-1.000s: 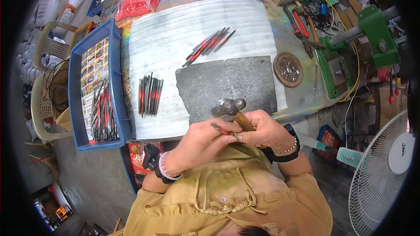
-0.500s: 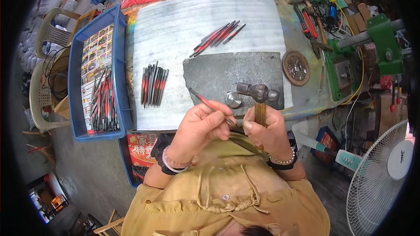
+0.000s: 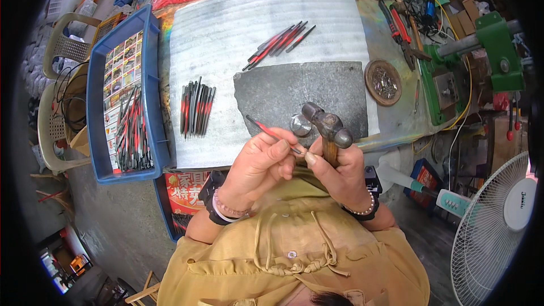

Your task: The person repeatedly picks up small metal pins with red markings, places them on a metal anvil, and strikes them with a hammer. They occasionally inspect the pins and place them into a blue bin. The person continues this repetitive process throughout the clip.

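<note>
My left hand (image 3: 258, 158) is closed on a slim red-and-black rod (image 3: 262, 127), which slants with its black tip away from me. The handle of a ball-peen hammer (image 3: 327, 123) is gripped in my right hand (image 3: 344, 171), head up. Its thumb and finger also pinch at the rod's near end, where a small piece is too hidden to make out. Just beyond my fingers, a round shiny metal block (image 3: 300, 125) sits on a dark stone slab (image 3: 300, 85). More such rods (image 3: 277, 45) lie loosely beyond the slab, and a neat row of rods (image 3: 197, 107) lies left of it.
A white foam sheet (image 3: 221, 28) lies under the slab. At left stands a blue crate (image 3: 156, 79) holding many rods. A round dish (image 3: 369, 85) of small metal bits, pliers (image 3: 401, 28) and a green vise-like machine (image 3: 439, 88) are at right, with a white fan (image 3: 493, 221) nearer.
My right hand has moved slightly left, and its fingertips now meet the near end of the rod. The hammer head has turned and tilted. The view has shifted a little.
</note>
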Available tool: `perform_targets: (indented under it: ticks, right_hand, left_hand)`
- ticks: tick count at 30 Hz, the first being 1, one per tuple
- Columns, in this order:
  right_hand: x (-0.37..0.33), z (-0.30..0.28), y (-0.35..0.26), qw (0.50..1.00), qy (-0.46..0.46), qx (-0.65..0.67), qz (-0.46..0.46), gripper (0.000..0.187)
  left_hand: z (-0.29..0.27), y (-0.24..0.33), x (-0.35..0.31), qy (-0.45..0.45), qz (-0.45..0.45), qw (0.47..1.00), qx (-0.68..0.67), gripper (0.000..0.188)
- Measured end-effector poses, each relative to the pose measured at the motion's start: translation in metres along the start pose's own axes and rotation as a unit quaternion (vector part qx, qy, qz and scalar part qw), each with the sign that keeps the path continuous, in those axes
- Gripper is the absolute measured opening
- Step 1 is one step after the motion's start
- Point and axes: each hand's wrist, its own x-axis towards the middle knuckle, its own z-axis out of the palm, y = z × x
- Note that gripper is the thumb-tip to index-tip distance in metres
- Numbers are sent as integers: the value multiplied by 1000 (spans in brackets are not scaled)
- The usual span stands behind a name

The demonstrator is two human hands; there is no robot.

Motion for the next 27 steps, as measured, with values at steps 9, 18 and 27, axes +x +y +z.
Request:
perform_targets:
  ticks: [9,18,27]
  right_hand:
    - [0,8,-1,997,37,-67,-22,9]
    - [7,-1,10,995,67,13,80,28]
    - [30,-7,15,974,-9,-227,2,42]
  left_hand:
    - [5,-3,-4,47,57,992,97,18]
    - [-2,2,-2,37,66,996,54,15]
    - [-8,12,2,56,129,985,103,11]
